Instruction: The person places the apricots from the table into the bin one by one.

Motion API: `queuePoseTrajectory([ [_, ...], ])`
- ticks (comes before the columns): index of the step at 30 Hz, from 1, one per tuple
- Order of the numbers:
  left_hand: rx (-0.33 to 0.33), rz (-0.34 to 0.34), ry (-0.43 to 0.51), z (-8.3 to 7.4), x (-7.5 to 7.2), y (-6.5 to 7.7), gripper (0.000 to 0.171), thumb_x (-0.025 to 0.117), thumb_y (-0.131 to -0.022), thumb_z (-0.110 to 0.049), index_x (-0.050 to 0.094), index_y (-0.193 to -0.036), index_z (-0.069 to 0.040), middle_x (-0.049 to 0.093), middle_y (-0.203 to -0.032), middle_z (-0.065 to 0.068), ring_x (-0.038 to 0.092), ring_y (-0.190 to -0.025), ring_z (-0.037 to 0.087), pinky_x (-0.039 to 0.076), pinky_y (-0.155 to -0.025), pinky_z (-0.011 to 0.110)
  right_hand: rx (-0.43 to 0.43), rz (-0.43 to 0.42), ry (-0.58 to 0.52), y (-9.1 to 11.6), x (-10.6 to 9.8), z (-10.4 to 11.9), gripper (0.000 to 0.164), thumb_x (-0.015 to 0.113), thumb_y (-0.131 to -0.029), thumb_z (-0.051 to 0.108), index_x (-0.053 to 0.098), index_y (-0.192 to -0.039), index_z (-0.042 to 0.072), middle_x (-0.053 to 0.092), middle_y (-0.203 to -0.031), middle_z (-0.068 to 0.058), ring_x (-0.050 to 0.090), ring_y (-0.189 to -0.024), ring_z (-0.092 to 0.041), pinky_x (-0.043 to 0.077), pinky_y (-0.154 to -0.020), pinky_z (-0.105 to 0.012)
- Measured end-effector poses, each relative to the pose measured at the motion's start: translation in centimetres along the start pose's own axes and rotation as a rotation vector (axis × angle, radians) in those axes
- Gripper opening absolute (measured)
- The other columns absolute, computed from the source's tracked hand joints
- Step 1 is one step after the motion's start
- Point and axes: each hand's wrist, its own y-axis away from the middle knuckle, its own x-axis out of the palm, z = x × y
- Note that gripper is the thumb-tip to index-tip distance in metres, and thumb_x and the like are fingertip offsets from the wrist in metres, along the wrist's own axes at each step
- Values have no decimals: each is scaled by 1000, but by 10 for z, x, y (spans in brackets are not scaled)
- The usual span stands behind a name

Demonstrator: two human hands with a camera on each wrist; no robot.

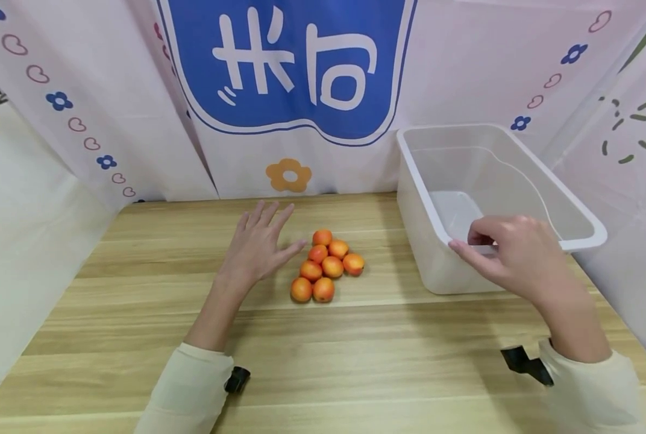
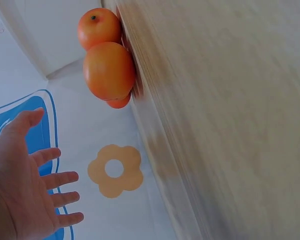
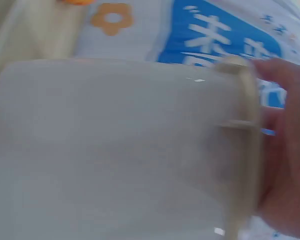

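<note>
A cluster of several small, round orange-red fruits [image 1: 332, 267] lies on the wooden table; one fruit [image 2: 108, 70] shows large in the left wrist view. Just left of them is my left hand [image 1: 258, 244], palm down with fingers spread and the thumb pointing toward the fruits, holding nothing. On the right stands a deep white plastic bin [image 1: 417, 211] with nothing visible inside. My right hand [image 1: 518, 256] grips its near rim, fingers curled over the edge and thumb along the outside. The right wrist view is filled mostly by the bin wall [image 3: 115, 150], blurred.
A white cloth backdrop [image 1: 350, 169] with a blue printed sign [image 1: 296, 66] rises behind the table's far edge. More white cloth [image 1: 25, 211] hangs at the left side. Bare wood table [image 1: 355, 361] lies between my forearms.
</note>
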Motion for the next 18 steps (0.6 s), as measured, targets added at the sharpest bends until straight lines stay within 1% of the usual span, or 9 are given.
queuePoseTrajectory([
  [3,-5,6,2,-1,0,0,79,53,-101,-60,33,-163,-17,33,-164,22,18,-155,45,16,-123,66,58,165,-69,1,-15,2,12,81,-86,24,72,-78,22,65,-74,14,54,-64,-5,47,-60,-30],
  [4,-5,8,2,-1,0,0,79,53,-101,-60,33,-163,-17,32,-164,22,18,-156,45,16,-123,66,65,204,-79,1,-20,2,8,83,-85,21,75,-83,21,68,-78,14,58,-68,-6,50,-65,-32],
  [7,-8,12,2,-2,-1,0,79,53,-101,-59,32,-164,-17,32,-165,22,17,-156,45,15,-123,67,48,262,-101,2,-27,3,12,84,-83,13,79,-93,16,74,-87,10,68,-78,-13,55,-71,-37],
  [10,-5,15,0,-3,-1,-1,79,53,-101,-60,32,-164,-17,31,-165,22,17,-156,45,16,-124,66,26,268,-86,4,-30,4,18,86,-81,10,81,-98,12,76,-91,6,70,-77,-17,56,-68,-43],
  [12,-2,13,-1,-3,-1,-2,79,52,-101,-60,32,-164,-17,31,-165,22,17,-156,45,16,-123,66,37,256,-52,5,-31,5,20,87,-79,12,81,-98,13,76,-91,7,66,-70,-13,54,-60,-38],
  [15,-2,13,1,-4,0,-2,79,52,-101,-61,31,-164,-17,31,-165,21,17,-156,44,16,-124,66,49,214,4,6,-32,6,19,90,-76,19,81,-93,15,73,-87,10,56,-63,-6,45,-53,-30],
  [16,-1,12,0,-5,-1,-2,79,52,-101,-61,31,-164,-17,31,-165,22,17,-156,44,16,-124,66,41,190,12,6,-33,5,18,90,-76,21,81,-90,17,71,-85,12,53,-62,-5,42,-51,-27],
  [17,-2,12,1,-5,-1,-2,79,52,-101,-61,31,-164,-17,31,-165,22,17,-156,44,16,-124,66,21,160,13,6,-32,4,18,88,-81,31,80,-88,17,69,-82,12,52,-61,-5,41,-50,-26],
  [18,-3,14,3,-5,0,-3,79,52,-101,-61,31,-164,-17,31,-165,22,17,-156,44,16,-124,66,-3,127,12,6,-31,3,25,84,-85,41,78,-85,17,69,-80,12,53,-60,-5,40,-50,-26],
])
